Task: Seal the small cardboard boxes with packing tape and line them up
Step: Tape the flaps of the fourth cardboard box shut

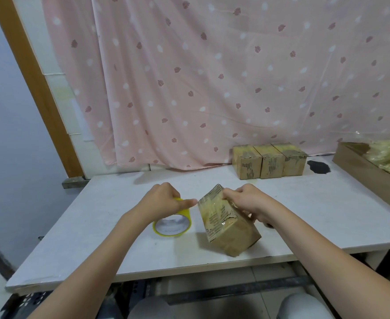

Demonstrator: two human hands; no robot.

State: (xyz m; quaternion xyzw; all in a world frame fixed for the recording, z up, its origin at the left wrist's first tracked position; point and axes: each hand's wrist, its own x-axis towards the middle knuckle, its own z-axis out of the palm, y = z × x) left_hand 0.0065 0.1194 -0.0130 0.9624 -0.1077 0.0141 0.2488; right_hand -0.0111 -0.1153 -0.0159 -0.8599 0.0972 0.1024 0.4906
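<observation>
A small cardboard box [229,231] stands tilted on one corner near the table's front edge, its upper part wrapped in shiny clear tape. My right hand [249,203] grips its top right side. My left hand [166,200] holds a yellow roll of packing tape [172,223] just left of the box, thumb stretched toward the box's taped corner. A short strip of tape seems to run from the roll to the box. Three taped boxes [270,161] stand side by side in a row at the back of the table.
The white table [111,203] has a dark stain [318,167] at the back right. A wooden tray [371,173] with crumpled plastic wrap sits at the right edge. A pink patterned curtain [212,77] hangs behind. My knees show below the table.
</observation>
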